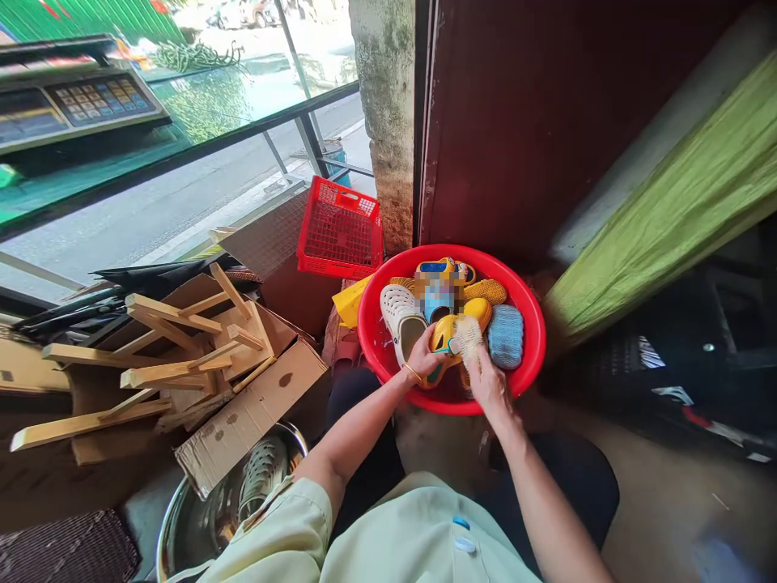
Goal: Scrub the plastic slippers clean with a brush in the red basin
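My left hand [422,355] is closed around the near end of a yellow clog [445,330], holding it over the red basin [370,344]. On my feed, the right hand [490,385] grips a pale scrubber [469,334], which meets the clog's right side; I can't tell what sort of scrubber it is. Just beyond and left of the left hand, a white clog [401,312] lies in the basin. Right of the right hand I have a blue-gray textured piece [506,336], also inside. More yellow footwear [486,291] lies past both hands, partly blurred out. Farther beyond the left hand sits a red crate [341,227]. Well to that hand's left are wooden stools [182,348], and nearer my body, a metal basin [167,526] holds a gray-green clog [264,470].
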`<state>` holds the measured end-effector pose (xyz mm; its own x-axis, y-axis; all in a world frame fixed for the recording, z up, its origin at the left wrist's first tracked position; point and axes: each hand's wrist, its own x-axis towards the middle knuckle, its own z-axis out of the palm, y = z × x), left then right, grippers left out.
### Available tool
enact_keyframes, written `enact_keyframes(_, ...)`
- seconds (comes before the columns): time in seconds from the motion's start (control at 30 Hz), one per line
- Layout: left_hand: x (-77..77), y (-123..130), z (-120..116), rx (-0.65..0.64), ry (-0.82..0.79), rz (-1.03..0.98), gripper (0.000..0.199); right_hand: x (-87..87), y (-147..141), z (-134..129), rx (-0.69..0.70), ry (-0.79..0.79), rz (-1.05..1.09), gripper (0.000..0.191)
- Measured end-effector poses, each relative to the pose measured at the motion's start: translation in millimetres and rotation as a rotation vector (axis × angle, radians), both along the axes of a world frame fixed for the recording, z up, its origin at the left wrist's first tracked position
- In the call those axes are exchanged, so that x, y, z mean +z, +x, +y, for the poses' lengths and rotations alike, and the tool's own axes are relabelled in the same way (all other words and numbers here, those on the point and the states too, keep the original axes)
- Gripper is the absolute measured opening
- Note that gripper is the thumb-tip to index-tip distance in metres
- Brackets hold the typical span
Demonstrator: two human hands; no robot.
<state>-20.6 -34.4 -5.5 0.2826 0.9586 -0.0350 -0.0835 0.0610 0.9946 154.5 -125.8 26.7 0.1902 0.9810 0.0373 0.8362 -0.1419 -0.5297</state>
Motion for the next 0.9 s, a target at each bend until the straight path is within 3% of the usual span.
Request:
enact_keyframes(0.1, 9.8, -3.7, 5.2, 0.041, -0.1, -0.2, 0.097, 9.5, 16.7, 19.3, -0.046, -0.017, 0.043, 0.062)
enact_keyframes(0.2, 20.6, -6.5, 10.7, 0.1, -0.242, -0.3, 0.096, 16.0, 13.7, 23.6, -0.045, 0.075, 0.145, 0.063)
enact_keyframes(0.3, 26.3, -5.6, 16.3, 0.108, -0.329, -0.364, 0.095, 13.2, -9.9, -0.4, -0.033, 0.152, 0.185, 0.067)
enact_keyframes(0.47, 21.7, 0.4, 21.7, 0.2, -0.383, -0.415, 0.086, -4.3, -38.6, -52.4, 0.108, 0.005, 0.13, 0.064)
enact_keyframes(0.6, 8.9, 5.3, 19.5, 0.251, -0.437, -0.362, 0.088, -6.6, -38.4, -34.1, 0.078, -0.107, 0.053, 0.058)
enact_keyframes(0.73, -3.9, 6.1, 17.2, 0.284, -0.355, -0.197, 0.065, 3.7, -39.1, 4.8, 0.092, -0.178, -0.01, 0.056)
enact_keyframes(0.8, -8.3, 4.1, 16.0, 0.319, -0.261, -0.05, 0.056, 7.7, -38.0, 6.4, 0.145, -0.233, -0.024, 0.053)
enact_keyframes(0.9, -10.7, 0.1, 13.9, 0.343, -0.149, 0.208, 0.05, 10.2, -28.1, -14.1, 0.223, -0.27, -0.015, 0.048)
